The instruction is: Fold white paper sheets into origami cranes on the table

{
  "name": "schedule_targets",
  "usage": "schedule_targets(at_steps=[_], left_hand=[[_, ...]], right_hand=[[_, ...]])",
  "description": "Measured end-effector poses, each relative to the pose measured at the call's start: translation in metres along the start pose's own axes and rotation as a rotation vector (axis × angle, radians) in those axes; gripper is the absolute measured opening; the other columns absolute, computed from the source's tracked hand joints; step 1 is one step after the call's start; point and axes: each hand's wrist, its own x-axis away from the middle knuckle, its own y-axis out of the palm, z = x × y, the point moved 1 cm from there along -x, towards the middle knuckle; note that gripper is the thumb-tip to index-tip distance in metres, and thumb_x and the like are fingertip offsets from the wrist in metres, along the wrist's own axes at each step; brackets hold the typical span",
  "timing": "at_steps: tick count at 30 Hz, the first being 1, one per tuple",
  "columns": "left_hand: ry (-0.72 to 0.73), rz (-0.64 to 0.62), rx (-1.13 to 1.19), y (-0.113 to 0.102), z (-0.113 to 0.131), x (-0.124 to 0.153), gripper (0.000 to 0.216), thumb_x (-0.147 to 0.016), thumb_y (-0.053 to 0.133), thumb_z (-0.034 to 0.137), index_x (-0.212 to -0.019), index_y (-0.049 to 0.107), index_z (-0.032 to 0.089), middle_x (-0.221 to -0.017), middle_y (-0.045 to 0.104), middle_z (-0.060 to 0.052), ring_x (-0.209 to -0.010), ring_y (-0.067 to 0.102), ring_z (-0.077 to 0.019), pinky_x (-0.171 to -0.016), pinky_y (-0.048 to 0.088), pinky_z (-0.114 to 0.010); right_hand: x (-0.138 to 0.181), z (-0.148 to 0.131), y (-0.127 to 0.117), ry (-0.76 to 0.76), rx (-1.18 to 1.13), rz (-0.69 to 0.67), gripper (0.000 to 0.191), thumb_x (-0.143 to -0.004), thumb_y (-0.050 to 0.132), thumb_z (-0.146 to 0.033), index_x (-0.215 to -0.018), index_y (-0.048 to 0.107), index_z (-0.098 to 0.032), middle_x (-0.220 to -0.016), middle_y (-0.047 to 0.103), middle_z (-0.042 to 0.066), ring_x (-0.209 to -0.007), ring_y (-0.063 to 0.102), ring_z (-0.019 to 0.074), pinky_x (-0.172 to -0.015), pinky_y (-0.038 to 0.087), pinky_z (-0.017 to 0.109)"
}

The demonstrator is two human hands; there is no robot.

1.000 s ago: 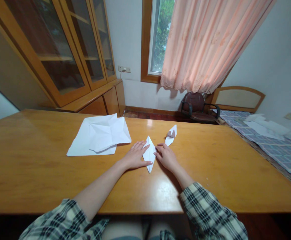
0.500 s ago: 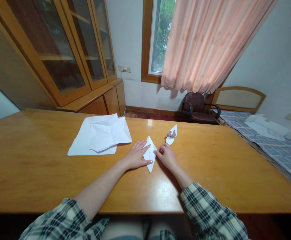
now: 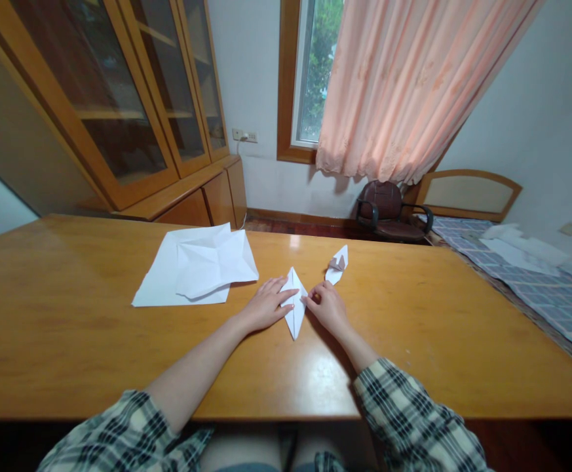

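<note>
A white sheet folded into a narrow diamond, the folded paper (image 3: 294, 321), lies flat on the wooden table with a crease down its middle. My left hand (image 3: 266, 305) rests over its left side, fingers spread and lying flat on it. At the right corner of the diamond, my right hand (image 3: 329, 305) pinches the paper's edge between thumb and fingers. Just beyond my right hand lies a small folded paper piece (image 3: 337, 264), white with a grey part in its middle.
Creased white paper sheets (image 3: 209, 265) overlap on the left of the table (image 3: 438, 328). Past the far edge stand a glass-fronted cabinet (image 3: 168, 147) and a dark red armchair (image 3: 384, 206). To the right is a bed (image 3: 536, 288) with papers on it.
My left thumb has drawn up along the folded paper, leaving its lower part uncovered. My right hand keeps its pinch at the right corner, almost unmoved.
</note>
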Motion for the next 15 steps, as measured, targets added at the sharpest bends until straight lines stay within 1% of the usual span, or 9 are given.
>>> schedule_targets(at_steps=[8, 15], left_hand=[[-0.012, -0.011, -0.008, -0.0013, 0.0023, 0.0002, 0.048, -0.091, 0.039, 0.051, -0.134, 0.046, 0.031, -0.151, 0.029, -0.005, -0.138, 0.025, -0.0264, -0.114, 0.017, -0.046], [0.003, 0.001, -0.011, 0.0021, -0.0008, -0.0001, 0.048, -0.091, 0.040, 0.050, -0.134, 0.047, 0.030, -0.150, 0.030, -0.006, -0.138, 0.026, -0.0271, -0.114, 0.017, -0.047]], right_hand=[[-0.0003, 0.0011, -0.0010, -0.020, 0.004, -0.006, 0.017, -0.083, 0.058, -0.032, -0.073, 0.061, -0.019, -0.085, 0.054, 0.003, -0.080, 0.054, 0.0160, -0.072, 0.040, 0.028], [-0.0021, 0.0046, 0.0012, -0.030, -0.008, 0.006, 0.018, -0.084, 0.058, -0.031, -0.072, 0.062, -0.018, -0.082, 0.054, 0.002, -0.076, 0.053, 0.0148, -0.069, 0.039, 0.026]])
